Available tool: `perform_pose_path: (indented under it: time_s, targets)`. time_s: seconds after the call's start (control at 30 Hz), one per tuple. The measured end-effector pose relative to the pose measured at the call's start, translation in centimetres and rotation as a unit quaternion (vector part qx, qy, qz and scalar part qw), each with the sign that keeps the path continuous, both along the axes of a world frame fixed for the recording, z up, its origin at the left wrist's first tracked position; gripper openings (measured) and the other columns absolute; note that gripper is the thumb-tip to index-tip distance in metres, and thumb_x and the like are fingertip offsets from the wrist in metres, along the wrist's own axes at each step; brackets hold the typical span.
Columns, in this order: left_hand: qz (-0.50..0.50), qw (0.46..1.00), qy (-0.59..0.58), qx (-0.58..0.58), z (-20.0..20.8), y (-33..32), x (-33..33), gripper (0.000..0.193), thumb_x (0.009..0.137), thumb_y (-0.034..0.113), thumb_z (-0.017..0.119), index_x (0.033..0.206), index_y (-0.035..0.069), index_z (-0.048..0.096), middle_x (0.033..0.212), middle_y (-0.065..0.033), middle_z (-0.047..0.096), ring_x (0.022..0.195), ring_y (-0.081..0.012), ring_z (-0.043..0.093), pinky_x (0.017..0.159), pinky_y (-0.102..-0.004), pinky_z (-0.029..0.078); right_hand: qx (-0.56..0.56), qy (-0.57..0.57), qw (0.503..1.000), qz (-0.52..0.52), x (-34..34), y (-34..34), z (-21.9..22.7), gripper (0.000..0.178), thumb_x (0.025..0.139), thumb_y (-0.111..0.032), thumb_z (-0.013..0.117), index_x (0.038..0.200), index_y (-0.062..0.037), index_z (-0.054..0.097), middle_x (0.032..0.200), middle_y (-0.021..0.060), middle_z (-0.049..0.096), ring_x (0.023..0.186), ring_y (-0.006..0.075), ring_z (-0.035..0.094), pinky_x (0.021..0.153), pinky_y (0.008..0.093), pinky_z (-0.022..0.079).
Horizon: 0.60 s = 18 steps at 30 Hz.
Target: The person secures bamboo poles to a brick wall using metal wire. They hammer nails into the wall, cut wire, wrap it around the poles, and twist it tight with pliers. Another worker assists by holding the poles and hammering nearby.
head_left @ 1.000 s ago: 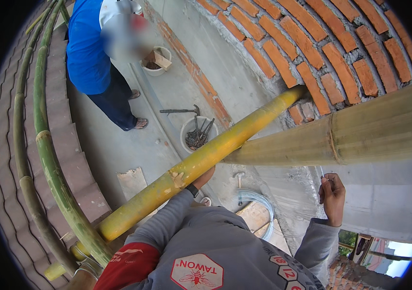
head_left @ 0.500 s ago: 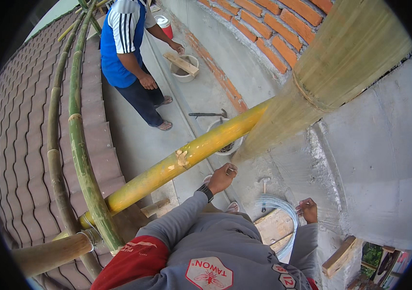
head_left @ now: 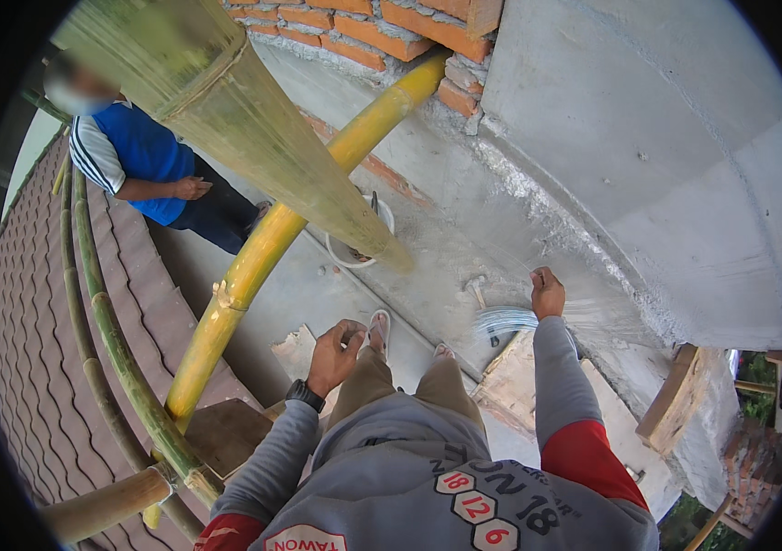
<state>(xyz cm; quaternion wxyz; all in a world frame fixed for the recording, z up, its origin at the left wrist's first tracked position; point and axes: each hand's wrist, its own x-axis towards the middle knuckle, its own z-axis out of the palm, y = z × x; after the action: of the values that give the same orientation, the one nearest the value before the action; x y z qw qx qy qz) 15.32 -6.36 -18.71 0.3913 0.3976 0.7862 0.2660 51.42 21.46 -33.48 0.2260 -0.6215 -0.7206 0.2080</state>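
My right hand (head_left: pixel 547 292) is raised beside the grey wall, fingers pinched on what looks like a thin strand of wire, faint against the concrete. Just below it, on the floor, lies a coil of pale blue-grey wire (head_left: pixel 505 320) with a hammer (head_left: pixel 476 290) next to it. My left hand (head_left: pixel 334 358), a dark watch on its wrist, is held near my left knee with fingers curled in; whatever they hold, if anything, is hidden. Ahead of it a thick yellow bamboo pole (head_left: pixel 262 250) slants from the brickwork down to the left.
An upright, thick bamboo post (head_left: pixel 290 147) stands in front, close by a white bucket (head_left: pixel 347 261). Green bamboo rails (head_left: pixel 108 321) run along the brown tiled roof (head_left: pixel 33 303). At the far left stands a person in blue (head_left: pixel 139 151). A wooden block (head_left: pixel 669 399) juts out at right.
My view has swung right. My hands have moved apart, the left drawing back toward my knee and the right reaching forward by the wall. The co-worker now stands upright, away from the far bucket.
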Motion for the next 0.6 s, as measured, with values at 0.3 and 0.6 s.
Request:
perform_pose_path:
  time_s: [0.3,0.6]
  targets:
    - [-0.245,0.855,0.261,0.376,9.8,13.3,7.9,0.022,0.095,0.021,0.064,0.115,0.012,0.066,0.108,-0.007,0.067,0.102,-0.027,0.061,0.099,-0.0445,0.042,0.043,0.198,0.97,0.134,-4.1,-9.4,24.2,0.009,0.089,-0.008,0.072,0.093,-0.0008,0.069,0.083,0.0128,0.069,0.069,0.0206,0.065,0.063,0.0331,0.05]
    - [-0.088,0.962,-0.069,0.249,13.9,13.1,2.0,0.032,0.102,0.032,0.059,0.104,0.002,0.07,0.074,-0.0041,0.062,0.072,-0.0167,0.059,0.065,-0.032,0.048,0.012,0.299,0.951,-0.077,10.2,-14.4,27.2,0.028,0.101,-0.029,0.063,0.097,-0.0016,0.066,0.066,-0.0045,0.048,0.055,0.0055,0.041,0.048,0.0218,0.032]
